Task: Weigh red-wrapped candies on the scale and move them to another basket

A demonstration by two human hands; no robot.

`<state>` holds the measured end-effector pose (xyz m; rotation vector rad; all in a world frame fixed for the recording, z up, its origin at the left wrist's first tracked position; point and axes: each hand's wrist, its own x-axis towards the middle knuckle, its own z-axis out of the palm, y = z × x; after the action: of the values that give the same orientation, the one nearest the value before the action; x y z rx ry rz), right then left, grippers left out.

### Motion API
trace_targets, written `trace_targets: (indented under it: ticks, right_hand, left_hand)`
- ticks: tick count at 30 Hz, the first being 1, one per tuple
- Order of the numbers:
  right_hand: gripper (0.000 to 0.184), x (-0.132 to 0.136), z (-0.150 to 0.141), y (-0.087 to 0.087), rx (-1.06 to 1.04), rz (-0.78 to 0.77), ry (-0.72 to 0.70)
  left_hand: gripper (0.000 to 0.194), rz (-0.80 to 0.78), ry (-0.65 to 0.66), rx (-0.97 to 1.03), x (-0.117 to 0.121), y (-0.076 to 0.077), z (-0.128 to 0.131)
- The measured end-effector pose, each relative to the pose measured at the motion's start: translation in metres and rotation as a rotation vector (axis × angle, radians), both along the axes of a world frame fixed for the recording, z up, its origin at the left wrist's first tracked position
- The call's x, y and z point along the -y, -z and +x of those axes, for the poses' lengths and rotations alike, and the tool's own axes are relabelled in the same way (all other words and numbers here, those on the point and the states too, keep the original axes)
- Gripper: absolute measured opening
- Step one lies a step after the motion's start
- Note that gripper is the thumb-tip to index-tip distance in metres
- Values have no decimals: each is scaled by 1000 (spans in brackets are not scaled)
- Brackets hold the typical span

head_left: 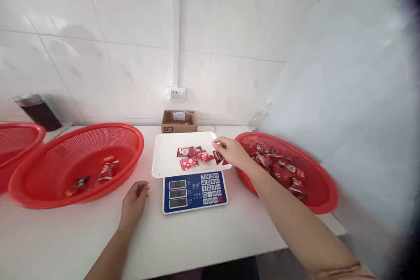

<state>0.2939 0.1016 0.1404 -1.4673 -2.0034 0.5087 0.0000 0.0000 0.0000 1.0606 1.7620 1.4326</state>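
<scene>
My right hand (230,151) is over the right side of a white weighing tray (164,144), its fingers closed on a dark red candy packet (218,156). Several small red wrapped candies (189,163) lie in the middle of that tray. Below it sits the blue panel of the scale (195,191), with its displays and number keys. My left hand (135,201) rests on the table left of the scale, fingers curled together; no object shows in it.
To the right stands a red basket (323,183) holding many red packets. A red basket (127,140) with a few packets is at left, another red basket (19,129) beyond it. A cardboard box (179,128) stands behind the tray, a dark bottle (41,111) at far left.
</scene>
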Motion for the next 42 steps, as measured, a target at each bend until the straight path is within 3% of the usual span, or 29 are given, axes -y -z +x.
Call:
trace_targets:
  ticks: [11, 25, 33, 37, 42]
  right_hand:
    - [25, -18, -30, 23, -189, 1, -66]
    - [31, -20, -28, 23, -301, 45, -15]
    - [34, -31, -46, 19, -434, 86, -15]
    - [34, -22, -40, 17, -449, 96, -5]
    - [33, 17, -18, 30, -412, 211, 18]
  left_hand:
    - [29, 24, 24, -22, -3, 8, -1]
    - [28, -3, 39, -32, -3, 7, 0]
    - [29, -13, 34, -50, -2, 6, -1]
    - [30, -13, 31, -53, -1, 5, -1]
    - [30, -12, 35, -43, -2, 4, 0]
